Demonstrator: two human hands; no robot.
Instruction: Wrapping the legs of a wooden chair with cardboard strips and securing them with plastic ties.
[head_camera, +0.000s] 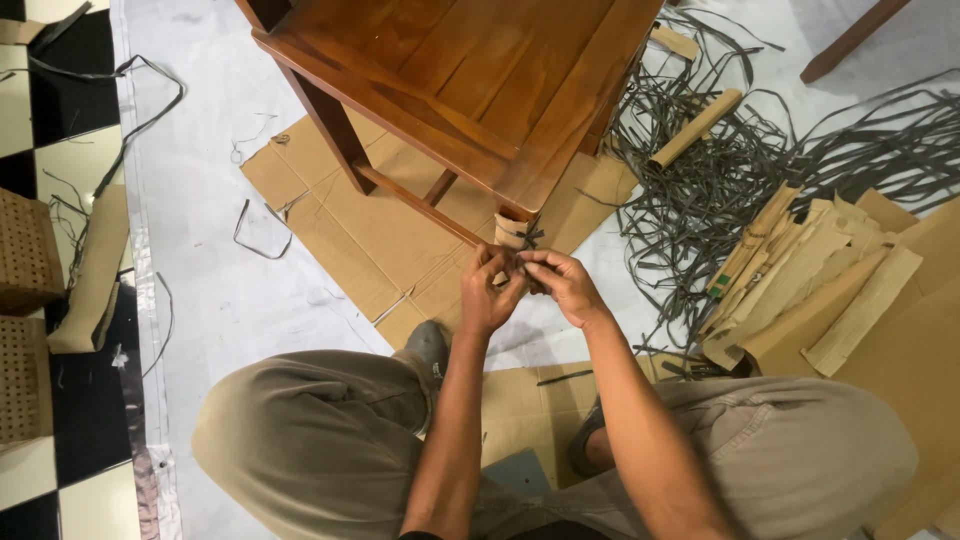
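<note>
A thin dark strap (531, 238) is tied around the leg of a wooden chair (470, 80), over a band of brown cardboard wrap (510, 232) at the bottom of that leg. The leg stands near the middle of the floor, on a flat sheet of cardboard (360, 230).

The left hand (487, 292) and the right hand (560, 283) meet just under the wrapped leg. Both hands are pinched narrow, with fingertips closed on the ends of the strap. The two hands touch each other at the fingers.

The person squats on the floor. Their knees in tan trousers (320, 430) are at the bottom of the view, and a grey shoe (428, 350) sits just below the left hand.

The flat cardboard lies on a white plastic sheet (190, 200) that covers the floor. A loose bit of strap (258, 235) lies on the white sheet, left of the cardboard.

To the right of the chair is a big messy heap of dark straps (720, 190). A cardboard tube (695, 128) lies on that heap. Below it, by the right edge, is a pile of cut cardboard pieces (800, 290).

At the far left, the floor has black and white tiles (70, 120). Two brown woven panels (25, 250) and a folded cardboard piece (95, 270) rest there.
</note>
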